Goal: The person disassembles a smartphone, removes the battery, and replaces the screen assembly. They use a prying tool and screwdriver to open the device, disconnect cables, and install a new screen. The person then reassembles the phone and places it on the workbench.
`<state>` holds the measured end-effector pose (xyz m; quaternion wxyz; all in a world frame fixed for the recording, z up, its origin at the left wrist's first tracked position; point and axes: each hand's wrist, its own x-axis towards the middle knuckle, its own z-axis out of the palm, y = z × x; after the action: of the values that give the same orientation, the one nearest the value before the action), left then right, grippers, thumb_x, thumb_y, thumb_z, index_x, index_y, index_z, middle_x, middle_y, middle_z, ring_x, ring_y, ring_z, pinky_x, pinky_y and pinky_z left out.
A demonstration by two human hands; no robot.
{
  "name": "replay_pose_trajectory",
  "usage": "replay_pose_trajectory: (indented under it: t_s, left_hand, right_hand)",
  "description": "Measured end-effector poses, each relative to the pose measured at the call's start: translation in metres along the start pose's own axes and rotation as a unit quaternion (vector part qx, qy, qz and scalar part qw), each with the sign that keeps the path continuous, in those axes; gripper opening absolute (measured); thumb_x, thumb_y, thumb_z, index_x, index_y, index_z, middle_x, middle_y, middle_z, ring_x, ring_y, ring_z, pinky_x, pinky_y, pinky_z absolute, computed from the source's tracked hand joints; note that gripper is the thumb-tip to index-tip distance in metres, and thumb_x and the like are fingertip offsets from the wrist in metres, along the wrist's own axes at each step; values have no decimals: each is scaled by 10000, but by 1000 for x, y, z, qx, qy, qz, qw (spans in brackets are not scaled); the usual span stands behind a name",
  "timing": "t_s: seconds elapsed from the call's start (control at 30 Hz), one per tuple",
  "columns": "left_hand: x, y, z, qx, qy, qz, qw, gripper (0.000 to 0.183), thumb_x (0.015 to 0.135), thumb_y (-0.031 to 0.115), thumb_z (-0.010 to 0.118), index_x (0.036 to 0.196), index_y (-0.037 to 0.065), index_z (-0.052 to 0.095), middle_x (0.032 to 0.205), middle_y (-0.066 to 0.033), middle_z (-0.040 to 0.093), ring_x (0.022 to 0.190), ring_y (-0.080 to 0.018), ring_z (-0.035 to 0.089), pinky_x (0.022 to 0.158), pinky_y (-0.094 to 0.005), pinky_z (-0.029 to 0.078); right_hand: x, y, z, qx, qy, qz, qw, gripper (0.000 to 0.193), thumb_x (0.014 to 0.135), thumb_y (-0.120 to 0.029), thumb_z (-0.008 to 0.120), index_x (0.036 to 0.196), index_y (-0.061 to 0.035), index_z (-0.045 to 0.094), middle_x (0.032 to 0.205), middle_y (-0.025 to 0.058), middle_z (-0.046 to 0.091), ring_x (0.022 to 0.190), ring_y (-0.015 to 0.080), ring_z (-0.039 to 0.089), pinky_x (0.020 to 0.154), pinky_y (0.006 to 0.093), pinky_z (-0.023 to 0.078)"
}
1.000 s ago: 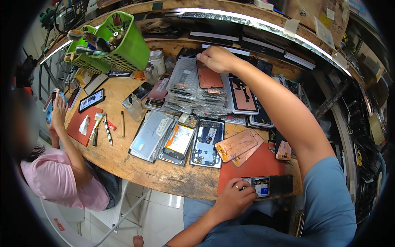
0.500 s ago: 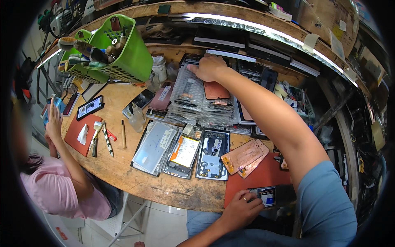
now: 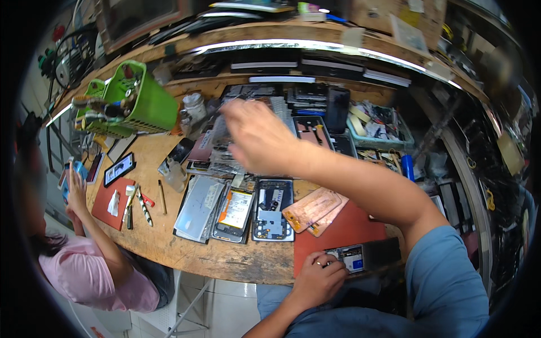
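My left hand (image 3: 320, 280) rests at the near edge of the bench with its fingers closed over the left end of an opened phone (image 3: 354, 258), whose inner parts show. That phone lies on a red mat (image 3: 321, 246). My right hand (image 3: 256, 135) is raised over a stack of bubble-wrapped phone parts (image 3: 221, 160), hiding much of it. Motion smears its fingers, and whether they hold anything is unclear. Two copper-coloured panels (image 3: 313, 209) overlap on the mat's far side. Left of them lie a phone with its back off (image 3: 274, 211) and another with an orange-and-white battery (image 3: 235, 208).
A green basket of tools (image 3: 155, 110) stands far left, near a clear bottle (image 3: 176, 176). At the left a person in pink (image 3: 93, 265) handles a phone. A bin of small parts (image 3: 383, 125) sits at the back right, below a wooden shelf (image 3: 315, 32).
My right hand has drawn back from the far end of the stack, nearer to me, and is now blurred. The left hand stays on the opened phone. The whole view has shifted.
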<state>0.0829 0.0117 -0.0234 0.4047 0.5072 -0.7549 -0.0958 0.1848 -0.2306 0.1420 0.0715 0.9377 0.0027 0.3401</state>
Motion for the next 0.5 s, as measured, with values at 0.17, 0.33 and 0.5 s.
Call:
replay_pose_trajectory:
  t_s: [0.17, 0.33, 0.5]
  left_hand:
    - [-16, -1, -5, -22, -33, -82, 996, 198, 882, 168, 835, 1074, 154, 791, 1086, 6, 756, 1149, -250, 694, 1095, -489, 483]
    - [-12, 2, 15, -230, 90, -213, 945, 117, 858, 130, 836, 961, 131, 780, 985, -20, 771, 1008, -250, 719, 1043, -470, 455]
    - [14, 3, -5, 45, -5, 13, 999, 141, 817, 78, 849, 927, 118, 772, 975, -8, 763, 1000, -240, 701, 1030, -470, 424]
  right_hand:
    - [-37, -120, -36, 156, 88, -107, 978, 521, 881, -188, 696, 1260, 168, 716, 1409, 284, 628, 1425, 427, 559, 1260, 555, 393]
    - [-62, -245, -114, 192, 182, -144, 954, 429, 892, -213, 691, 1226, 53, 737, 1368, 218, 665, 1379, 440, 599, 1160, 579, 485]
    - [-92, -298, -148, 283, 270, -101, 915, 360, 916, -238, 688, 1157, 17, 769, 1290, 197, 701, 1344, 453, 618, 1122, 596, 505]
